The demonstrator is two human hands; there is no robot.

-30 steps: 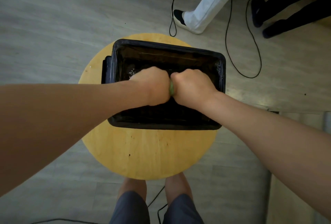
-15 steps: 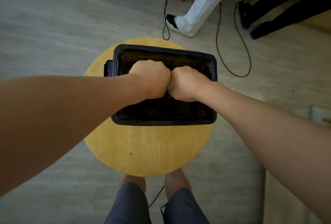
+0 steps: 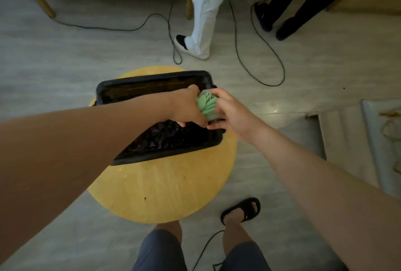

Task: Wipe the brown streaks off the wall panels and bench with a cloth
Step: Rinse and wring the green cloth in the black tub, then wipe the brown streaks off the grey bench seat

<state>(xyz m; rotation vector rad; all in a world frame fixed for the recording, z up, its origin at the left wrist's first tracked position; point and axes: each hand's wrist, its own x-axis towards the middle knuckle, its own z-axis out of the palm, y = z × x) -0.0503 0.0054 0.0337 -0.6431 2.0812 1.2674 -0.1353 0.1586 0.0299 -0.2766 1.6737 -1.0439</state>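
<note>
Green cloth (image 3: 207, 105), bunched, is gripped by both the left hand (image 3: 187, 108) and right hand (image 3: 232, 112) over a black tub (image 3: 152, 76) on a round yellow desk (image 3: 162, 190), floor cables (image 3: 271, 85) and a bystander's white trouser leg (image 3: 204, 10) beyond.

Single head cam, wide-angle, pitched steeply down and forward. Close range: left hand (image 3: 188, 109) and right hand (image 3: 234, 114) sit near frame centre above the round surface (image 3: 165, 190); far edge of frame takes in the floor (image 3: 65, 64) beyond.

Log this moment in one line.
left hand: grips green cloth | right hand: grips green cloth | location: over black tub on yellow stool
</note>
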